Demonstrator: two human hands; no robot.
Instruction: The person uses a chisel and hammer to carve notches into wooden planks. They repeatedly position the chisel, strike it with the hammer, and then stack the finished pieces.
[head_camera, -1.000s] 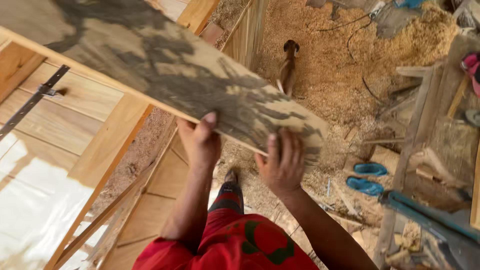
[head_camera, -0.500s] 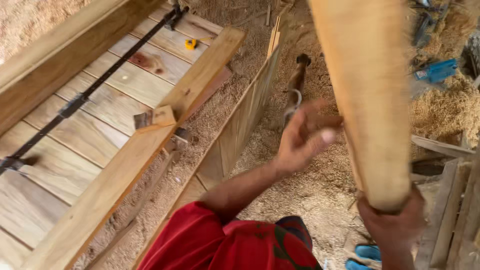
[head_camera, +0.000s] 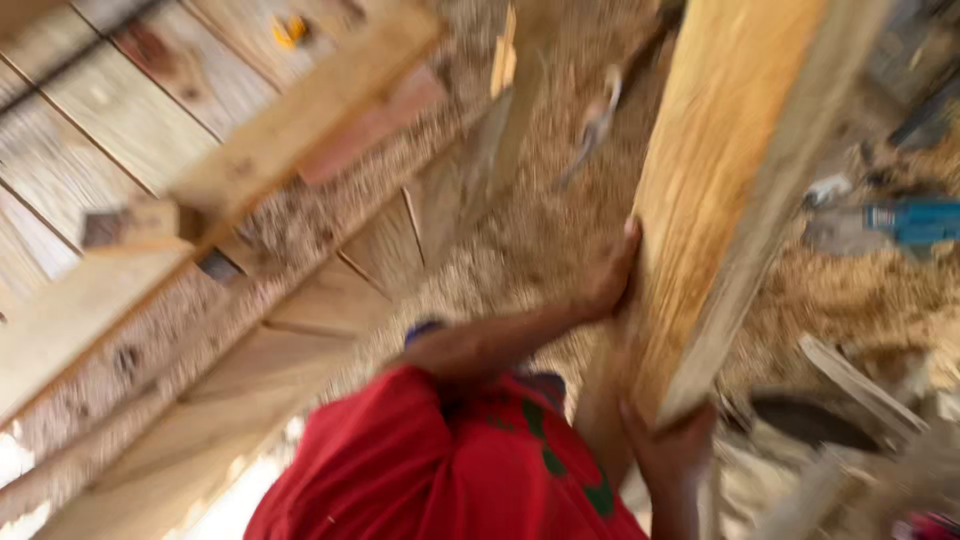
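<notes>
Nearest the camera was the red shirt (head_camera: 440, 470), soft cloth with dark green marks. Just past it the right hand (head_camera: 668, 445) cupped the lower end of a long wooden plank (head_camera: 715, 190), fingers curled up around its bottom edge. The plank stood steeply on end, pale yellow, rough-sawn, with a clear grain and a thin side edge turned to the right. Higher up, the left hand (head_camera: 612, 275) pressed flat against the plank's broad left face, thumb upward, gripping its edge. To the left lay a framed panel of wooden boards (head_camera: 130, 130), grey-brown slats crossed by a lighter batten (head_camera: 300, 125). Beyond, loose sawdust (head_camera: 540, 230) covered the ground, coarse and tan. A blue tool (head_camera: 915, 220) lay blurred at the far right.
</notes>
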